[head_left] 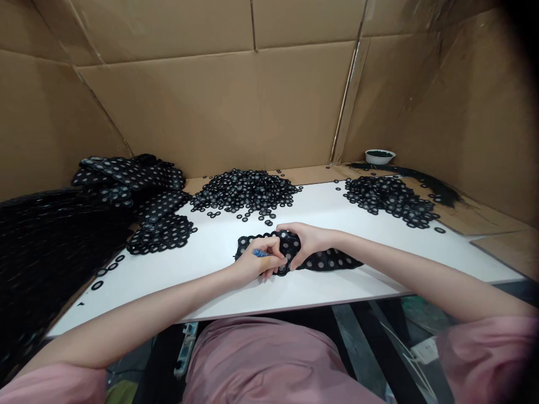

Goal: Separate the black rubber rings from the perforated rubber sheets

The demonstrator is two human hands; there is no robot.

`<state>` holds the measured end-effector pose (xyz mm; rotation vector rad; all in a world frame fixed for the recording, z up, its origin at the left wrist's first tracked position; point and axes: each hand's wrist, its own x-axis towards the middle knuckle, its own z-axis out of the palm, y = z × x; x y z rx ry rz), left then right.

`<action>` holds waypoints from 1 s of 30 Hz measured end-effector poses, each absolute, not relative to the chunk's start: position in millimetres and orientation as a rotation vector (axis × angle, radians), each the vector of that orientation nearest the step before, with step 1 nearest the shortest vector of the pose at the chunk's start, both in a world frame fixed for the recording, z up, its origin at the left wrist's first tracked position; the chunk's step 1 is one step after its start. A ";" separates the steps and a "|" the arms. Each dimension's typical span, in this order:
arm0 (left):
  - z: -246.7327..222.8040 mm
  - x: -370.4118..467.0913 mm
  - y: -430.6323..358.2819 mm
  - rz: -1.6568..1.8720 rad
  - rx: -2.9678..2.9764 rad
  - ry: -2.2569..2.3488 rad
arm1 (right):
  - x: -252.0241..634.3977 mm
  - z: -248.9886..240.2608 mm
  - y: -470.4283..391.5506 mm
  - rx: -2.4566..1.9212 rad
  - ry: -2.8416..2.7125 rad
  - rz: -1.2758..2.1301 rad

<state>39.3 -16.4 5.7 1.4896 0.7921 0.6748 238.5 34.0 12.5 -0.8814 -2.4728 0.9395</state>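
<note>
Far left of the fingers spreads a dark, glossy mass [54, 241], and between it and them sit folded dotted sheets [135, 174], their discs joined in close rows, with a few loose rings [97, 285] nearer the person. Just beyond the fingers rises a pile of loose ringed discs [248, 193]. The left hand [263, 258] has its thumb and forefinger drawn together at the dotted strip [330, 261], closed round a small blue piece [261, 253], perhaps a tool's handle, though the view is too small to settle it. The right hand [309, 241] grips the same strip across its width, fingers at the far edge and thumb at the near one; the strip lies on the white board [210, 252] under both hands and runs out past each. Beyond the right fingers are a second loose pile [391, 199] and a white bowl [378, 160] of dark green bits. So some discs are joined up while both piles remain separate. The fingers cover the strip's middle, the blue piece's tip cannot be seen, and the dark mass is cut off by the frame.
</note>
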 end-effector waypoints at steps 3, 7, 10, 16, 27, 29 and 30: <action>5.1 38.8 -15.4 0.686 1.483 0.790 | 238.3 13.2 33.7 -0.863 -2.473 0.947; 4.4 37.4 -10.7 0.714 1.440 0.808 | 237.8 17.2 31.2 -0.849 -2.489 0.989; 4.4 36.6 -8.0 0.730 1.421 0.817 | 237.7 19.6 29.7 -0.856 -2.495 1.003; 6.4 36.9 -7.9 0.679 1.436 0.814 | 237.9 21.2 29.1 -0.819 -2.520 0.955; 3.0 32.8 -15.3 0.651 1.490 0.736 | 237.4 16.6 29.4 -0.896 -2.502 0.904; 2.6 32.5 -15.8 0.667 1.492 0.741 | 238.1 16.8 29.2 -0.897 -2.514 0.897; 2.6 32.3 -15.9 0.677 1.492 0.745 | 238.4 17.1 29.1 -0.892 -2.520 0.878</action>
